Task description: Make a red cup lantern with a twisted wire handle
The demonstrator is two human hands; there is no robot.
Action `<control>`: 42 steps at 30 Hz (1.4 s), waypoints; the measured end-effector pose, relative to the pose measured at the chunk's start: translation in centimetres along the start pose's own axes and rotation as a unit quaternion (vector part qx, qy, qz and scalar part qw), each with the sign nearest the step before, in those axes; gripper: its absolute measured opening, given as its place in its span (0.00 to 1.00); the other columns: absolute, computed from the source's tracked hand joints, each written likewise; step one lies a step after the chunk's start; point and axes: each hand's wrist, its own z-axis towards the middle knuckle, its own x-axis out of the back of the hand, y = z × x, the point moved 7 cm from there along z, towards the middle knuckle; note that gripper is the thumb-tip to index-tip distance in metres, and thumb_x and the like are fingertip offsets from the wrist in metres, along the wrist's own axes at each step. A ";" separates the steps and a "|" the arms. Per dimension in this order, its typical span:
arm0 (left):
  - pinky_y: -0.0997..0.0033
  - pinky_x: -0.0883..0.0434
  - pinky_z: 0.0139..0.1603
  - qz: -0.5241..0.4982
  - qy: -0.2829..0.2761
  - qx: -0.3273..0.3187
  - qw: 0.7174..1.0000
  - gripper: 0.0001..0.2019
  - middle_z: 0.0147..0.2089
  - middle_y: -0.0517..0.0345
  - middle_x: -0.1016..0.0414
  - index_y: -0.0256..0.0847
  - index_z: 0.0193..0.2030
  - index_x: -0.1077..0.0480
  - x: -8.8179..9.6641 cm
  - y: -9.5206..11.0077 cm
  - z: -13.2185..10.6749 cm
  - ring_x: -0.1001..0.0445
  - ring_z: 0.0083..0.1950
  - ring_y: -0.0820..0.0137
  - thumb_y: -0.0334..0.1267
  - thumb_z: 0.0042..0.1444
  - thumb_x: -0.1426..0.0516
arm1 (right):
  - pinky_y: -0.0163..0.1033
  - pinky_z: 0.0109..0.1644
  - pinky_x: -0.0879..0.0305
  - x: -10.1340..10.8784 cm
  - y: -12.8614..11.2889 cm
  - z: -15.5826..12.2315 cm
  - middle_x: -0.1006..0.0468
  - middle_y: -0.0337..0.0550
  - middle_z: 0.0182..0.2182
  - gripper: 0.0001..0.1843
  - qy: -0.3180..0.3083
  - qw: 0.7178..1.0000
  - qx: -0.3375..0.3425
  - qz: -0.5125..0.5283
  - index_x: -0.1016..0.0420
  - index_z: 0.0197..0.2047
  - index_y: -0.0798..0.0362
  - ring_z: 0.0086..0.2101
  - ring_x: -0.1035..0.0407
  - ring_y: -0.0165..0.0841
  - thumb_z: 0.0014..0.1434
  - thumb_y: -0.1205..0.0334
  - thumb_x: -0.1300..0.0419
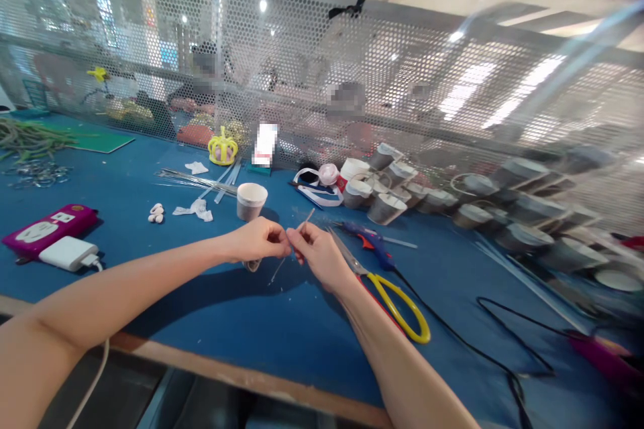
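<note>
My left hand (260,238) is closed in a pinch, its fingertips meeting those of my right hand; whatever is between them is hidden. My right hand (316,251) is pinched on a thin pale stick (308,216), whose end pokes up above the fingers. Below the fingertips a thin strand (276,271) slants down; whether it belongs to the stick I cannot tell. Partly covered by my left hand is a small round grey item (251,265). Just behind that hand stands a grey paper cup (251,202). Scissors (397,301) with yellow handles lie beside my right forearm.
A blue glue gun (369,241) trails a black cable to the right. Several grey cups (387,206) crowd the back right. At left are a purple power strip (55,228), a white charger (69,253) and metal wires (198,179). A perforated screen (282,60) bounds the table's back.
</note>
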 end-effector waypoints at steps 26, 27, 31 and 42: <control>0.78 0.38 0.29 0.116 -0.035 -0.016 0.993 0.06 0.24 0.60 0.32 0.35 0.24 0.35 0.3 0.8 0.0 0.35 0.26 0.76 0.24 0.45 0.50 | 0.32 0.21 0.47 -0.1 -0.1 0.0 0.39 0.31 0.15 0.14 -0.024 0.999 -0.003 -0.044 0.41 0.24 0.53 0.16 0.44 0.24 0.54 0.51 0.48; 0.78 0.38 0.28 0.125 -0.030 -0.017 0.991 0.06 0.24 0.60 0.32 0.35 0.24 0.35 0.4 0.8 0.0 0.35 0.27 0.76 0.25 0.45 0.50 | 0.32 0.21 0.47 -0.1 -0.1 0.0 0.39 0.31 0.15 0.14 -0.024 0.999 -0.004 -0.047 0.41 0.24 0.53 0.16 0.44 0.24 0.54 0.51 0.49; 0.78 0.38 0.28 0.111 -0.036 -0.009 0.993 0.05 0.24 0.60 0.32 0.35 0.24 0.36 0.2 0.7 -0.1 0.35 0.27 0.76 0.28 0.47 0.50 | 0.32 0.21 0.47 0.0 -0.4 -0.1 0.39 0.30 0.14 0.15 -0.016 0.998 0.000 -0.058 0.41 0.23 0.53 0.16 0.44 0.24 0.52 0.51 0.47; 0.77 0.38 0.30 0.019 -0.042 0.027 0.999 0.06 0.24 0.61 0.33 0.36 0.24 0.36 -0.1 0.5 -0.4 0.35 0.27 0.76 0.34 0.48 0.49 | 0.31 0.19 0.51 0.1 -0.3 -0.2 0.40 0.30 0.11 0.16 0.012 0.999 -0.009 -0.049 0.40 0.20 0.53 0.15 0.46 0.24 0.50 0.52 0.43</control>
